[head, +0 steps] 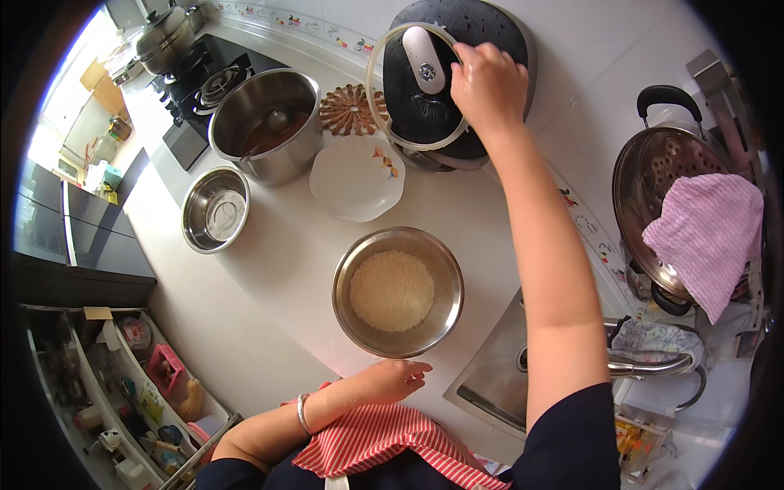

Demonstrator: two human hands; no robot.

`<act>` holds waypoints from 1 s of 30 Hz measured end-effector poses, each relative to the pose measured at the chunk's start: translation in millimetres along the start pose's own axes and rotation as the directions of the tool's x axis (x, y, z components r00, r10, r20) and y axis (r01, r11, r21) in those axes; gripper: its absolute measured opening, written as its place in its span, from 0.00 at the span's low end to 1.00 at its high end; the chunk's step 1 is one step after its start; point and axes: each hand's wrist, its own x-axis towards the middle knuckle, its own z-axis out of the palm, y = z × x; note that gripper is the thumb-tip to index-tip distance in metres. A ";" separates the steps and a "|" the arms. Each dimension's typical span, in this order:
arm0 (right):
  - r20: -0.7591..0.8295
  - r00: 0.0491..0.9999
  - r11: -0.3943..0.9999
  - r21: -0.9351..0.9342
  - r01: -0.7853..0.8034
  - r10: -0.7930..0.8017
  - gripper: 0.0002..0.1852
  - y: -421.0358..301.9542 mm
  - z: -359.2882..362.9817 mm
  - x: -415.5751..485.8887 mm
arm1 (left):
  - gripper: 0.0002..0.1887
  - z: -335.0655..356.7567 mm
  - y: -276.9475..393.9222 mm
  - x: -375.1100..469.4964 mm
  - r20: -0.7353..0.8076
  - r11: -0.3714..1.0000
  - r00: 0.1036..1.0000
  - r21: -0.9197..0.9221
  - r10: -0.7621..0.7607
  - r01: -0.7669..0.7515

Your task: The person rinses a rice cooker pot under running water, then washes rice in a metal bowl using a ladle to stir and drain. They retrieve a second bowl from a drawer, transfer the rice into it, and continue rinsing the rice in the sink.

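Observation:
My right hand (490, 82) grips the right edge of a round, clear-rimmed lid (376, 119), which it holds over a black, water-spotted appliance (520, 37) at the back. My left hand (398, 380) rests in front of my body, just below a steel bowl (450, 294) of uncooked rice (392, 291), its fingers loosely apart with nothing seen in them. Behind the bowl lies a white plate (355, 177) with orange decoration. A wooden trivet (349, 110) sits partly beneath the lid's left edge in this view.
Left of the plate stand a large steel pot (278, 165) holding brown liquid and a ladle, and a small steel bowl (214, 214). A gas stove (214, 86) is farther back. The sink (490, 392) is at right, below a steamer pot (628, 190) with a pink cloth (710, 233). An open drawer (208, 429) stands lower left.

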 end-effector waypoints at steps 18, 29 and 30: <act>0.466 -0.072 -0.195 0.220 -0.956 0.882 0.14 21.3 -209.8 -506.2 | 0.17 68.6 38.1 41.9 0.263 0.985 0.962 0.168 -0.071 0.027; 0.410 0.065 -0.115 0.400 -0.909 0.910 0.12 82.0 -300.5 -584.9 | 0.17 189.3 78.2 103.2 0.317 0.974 0.948 0.224 -0.033 -0.041; 0.405 0.121 -0.061 0.407 -0.912 0.906 0.13 88.8 -308.2 -594.4 | 0.17 202.3 81.8 109.2 0.268 0.969 0.963 0.239 -0.009 -0.057</act>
